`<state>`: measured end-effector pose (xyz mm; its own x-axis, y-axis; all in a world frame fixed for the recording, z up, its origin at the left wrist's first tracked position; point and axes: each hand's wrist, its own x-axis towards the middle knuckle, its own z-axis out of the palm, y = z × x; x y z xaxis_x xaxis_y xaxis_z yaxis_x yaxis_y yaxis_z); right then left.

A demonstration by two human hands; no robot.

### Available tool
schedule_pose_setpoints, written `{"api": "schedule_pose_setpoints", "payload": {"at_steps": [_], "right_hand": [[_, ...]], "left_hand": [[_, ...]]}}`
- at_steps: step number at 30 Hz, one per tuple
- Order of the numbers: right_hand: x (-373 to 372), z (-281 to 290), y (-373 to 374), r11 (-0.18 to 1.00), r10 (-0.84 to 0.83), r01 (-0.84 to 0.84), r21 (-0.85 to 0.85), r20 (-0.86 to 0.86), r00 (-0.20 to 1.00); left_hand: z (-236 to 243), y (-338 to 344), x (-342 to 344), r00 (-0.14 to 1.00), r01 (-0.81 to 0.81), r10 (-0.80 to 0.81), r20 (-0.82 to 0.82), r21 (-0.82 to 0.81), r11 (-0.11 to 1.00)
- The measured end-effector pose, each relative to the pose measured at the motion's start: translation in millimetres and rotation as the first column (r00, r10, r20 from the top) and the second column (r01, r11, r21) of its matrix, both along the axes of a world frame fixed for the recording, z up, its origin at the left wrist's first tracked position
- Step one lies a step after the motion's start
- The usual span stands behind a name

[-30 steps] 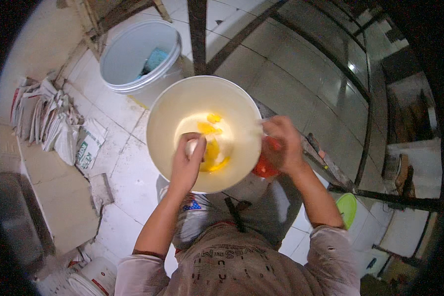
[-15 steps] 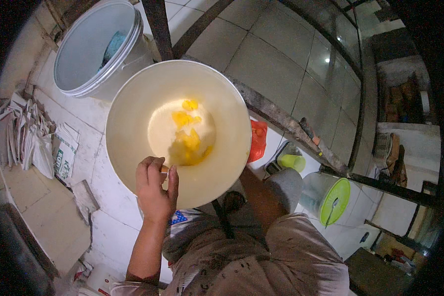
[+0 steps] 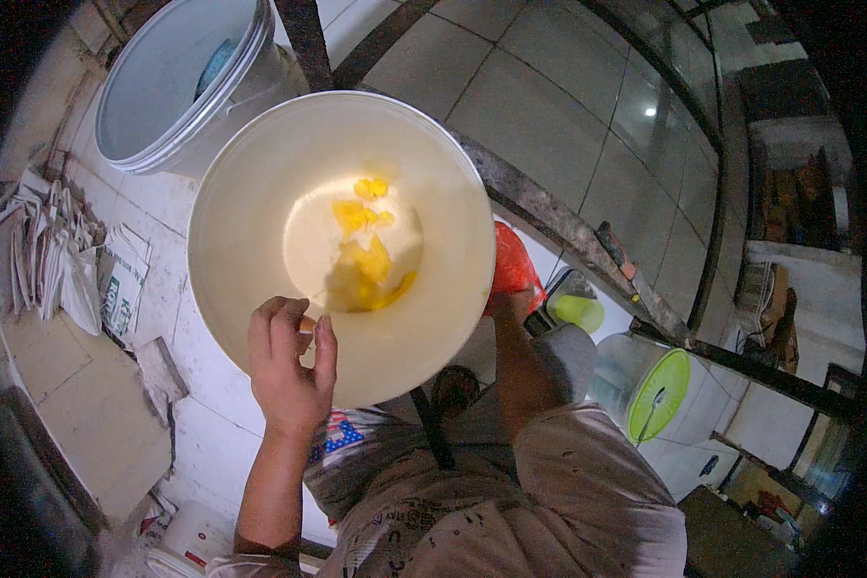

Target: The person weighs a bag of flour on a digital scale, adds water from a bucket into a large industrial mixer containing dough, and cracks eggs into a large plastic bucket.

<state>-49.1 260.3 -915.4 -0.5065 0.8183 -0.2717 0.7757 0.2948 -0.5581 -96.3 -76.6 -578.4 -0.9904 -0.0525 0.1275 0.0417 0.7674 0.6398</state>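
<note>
A large cream-white bucket point(image 3: 250, 173) stands open in front of me, with soft yellow lumps point(image 3: 366, 265) on its pale bottom. At its near left rim is my left hand point(image 3: 291, 371), its fingers and thumb curled round what looks like a brown egg point(image 3: 305, 326), mostly hidden by the fingers. My right hand point(image 3: 515, 301) reaches past the bucket's right side to a red plastic bag point(image 3: 512, 260). Its fingers are hidden at the bag, so whether they hold anything does not show.
Another white bucket point(image 3: 250, 101) with a blue-green thing inside stands at the far left. Stacked papers point(image 3: 48, 246) lie left. To the right are a green cup point(image 3: 580, 311) and a clear container with a lime-green lid point(image 3: 660, 395) bearing a spoon. A dark metal frame point(image 3: 559, 226) runs behind.
My right hand has come into sight at the red bag, which has shifted. My left hand has moved slightly left with its fingers a little more apart, still at the bucket's rim.
</note>
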Motion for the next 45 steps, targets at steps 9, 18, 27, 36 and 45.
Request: {"api": "schedule_pose_setpoints", "payload": {"at_steps": [9, 18, 27, 36, 45], "right_hand": [[-5.2, 29.9, -54.4, 0.985, 0.158, -0.169, -0.031, -0.223, 0.962], [-24.5, 28.1, -38.4, 0.955, 0.292, -0.281, 0.098, -0.119, 0.949], [-12.9, 33.9, -18.3, 0.903, 0.417, -0.429, 0.008, 0.22, 0.882], [-26.4, 215.2, -20.5, 0.916, 0.388, -0.398, 0.047, -0.352, 0.852], [-73.7, 365.9, -87.6, 0.189, 0.981, -0.844, 0.502, -0.136, 0.139]], "left_hand": [[-3.3, -1.6, 1.2, 0.999, -0.028, 0.027, 0.016, 0.023, 0.999], [-5.4, -2.8, 1.4, 1.0, -0.019, 0.02, 0.009, -0.006, 1.0], [-5.1, -6.0, 2.6, 0.999, 0.025, -0.027, -0.042, -0.047, 0.999], [4.3, -7.3, 4.4, 1.0, 0.023, -0.023, 0.014, -0.017, 1.0], [4.1, -11.8, 6.1, 0.995, 0.1, -0.098, -0.032, 0.053, 0.994]]}}
